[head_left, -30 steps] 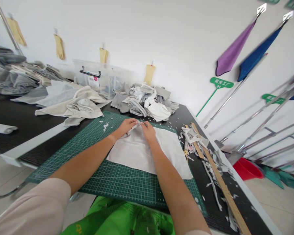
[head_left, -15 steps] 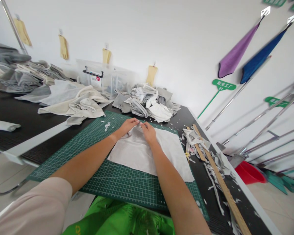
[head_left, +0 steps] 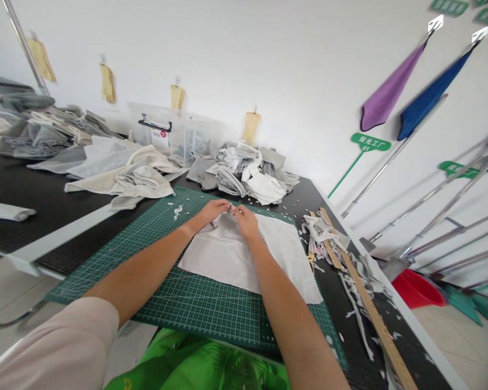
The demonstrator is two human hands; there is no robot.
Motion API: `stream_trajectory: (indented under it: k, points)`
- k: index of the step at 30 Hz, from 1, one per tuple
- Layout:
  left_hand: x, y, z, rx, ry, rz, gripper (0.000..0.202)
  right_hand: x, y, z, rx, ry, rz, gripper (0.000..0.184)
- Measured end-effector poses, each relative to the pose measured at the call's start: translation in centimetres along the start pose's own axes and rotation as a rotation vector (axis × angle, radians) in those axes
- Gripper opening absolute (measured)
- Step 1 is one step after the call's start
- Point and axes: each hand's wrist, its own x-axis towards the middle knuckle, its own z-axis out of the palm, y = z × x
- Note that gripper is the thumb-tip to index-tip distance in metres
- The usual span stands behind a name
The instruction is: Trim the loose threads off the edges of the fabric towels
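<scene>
A sheet of white cloth [head_left: 244,260] lies flat on a green cutting mat [head_left: 199,319], with its top edge rucked up between my hands. My left hand [head_left: 209,213] pinches that gathered edge from the left. My right hand [head_left: 246,223] grips the same edge from the right, its fingertips almost meeting those of my left hand. A small fold of the cloth rises between my fingers, and my fingers hide part of it.
Heaps of grey and white fabric [head_left: 239,176] lie beyond the mat, near a clear plastic bin [head_left: 158,132]. On the right, a long wooden ruler [head_left: 370,309] and fabric scraps [head_left: 321,230] lie on the black table [head_left: 329,200]. Beyond its edge sits a red bucket [head_left: 417,290].
The raised fold between my hands has sunk lower against the sheet. My fingers stay on the top edge, and the view has shifted slightly.
</scene>
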Motion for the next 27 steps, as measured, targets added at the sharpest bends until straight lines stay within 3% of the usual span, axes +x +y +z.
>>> stream_trajectory:
  k: [12,27]
  points:
    - [-0.33,0.89,0.06,-0.034,0.006,-0.062,0.042,-0.17,-0.04,-0.06,-0.013,-0.027,-0.002,0.043]
    - [-0.41,0.59,0.08,-0.081,-0.003,-0.072,0.044,-0.03,0.07,0.14,0.000,-0.031,-0.023,0.042]
